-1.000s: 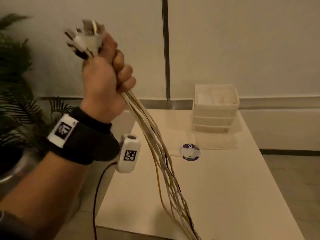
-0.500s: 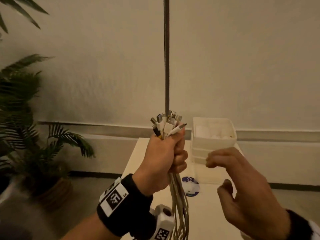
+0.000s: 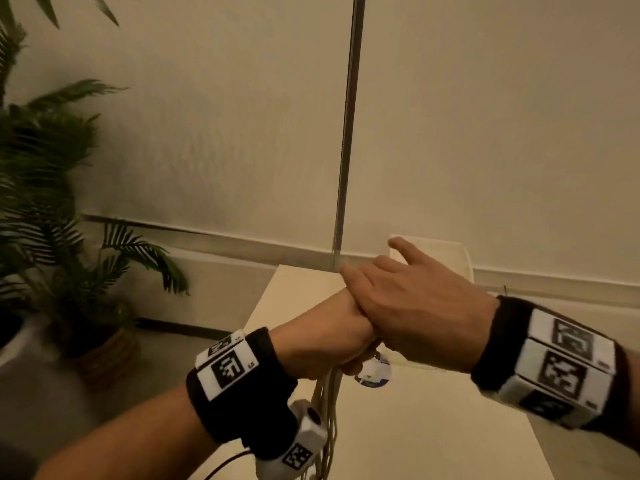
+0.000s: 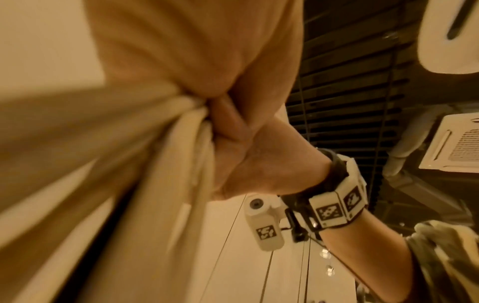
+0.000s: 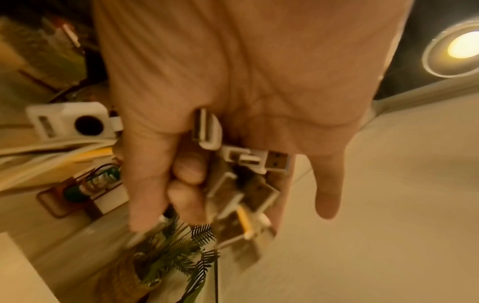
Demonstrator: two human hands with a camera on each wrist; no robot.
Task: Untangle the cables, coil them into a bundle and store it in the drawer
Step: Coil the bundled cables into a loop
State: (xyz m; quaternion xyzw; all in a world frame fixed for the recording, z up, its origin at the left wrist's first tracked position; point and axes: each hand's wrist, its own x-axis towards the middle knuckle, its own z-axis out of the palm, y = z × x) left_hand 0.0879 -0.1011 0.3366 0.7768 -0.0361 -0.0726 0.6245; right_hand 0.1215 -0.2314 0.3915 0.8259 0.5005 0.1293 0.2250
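My left hand (image 3: 329, 327) grips a bundle of pale cables (image 3: 327, 410) in a fist above the table; the strands hang down past my wrist. My right hand (image 3: 398, 296) lies over the top of that fist with its fingers fairly straight. In the right wrist view its palm (image 5: 259, 82) covers the cluster of USB plugs (image 5: 249, 160) that sticks out of the left fist. The left wrist view shows my left fingers (image 4: 233, 127) curled round the blurred cables (image 4: 155, 143). The white drawer unit (image 3: 464, 258) stands at the table's far end, mostly hidden behind my right hand.
The pale table (image 3: 415, 427) runs away from me toward the wall. A round blue-and-white disc (image 3: 375, 375) lies on it just under my hands. A potted palm (image 3: 52, 202) stands on the floor to the left.
My left hand has brought the cable bundle down from high up to chest height. My right hand came in from the right and now lies on the plug ends.
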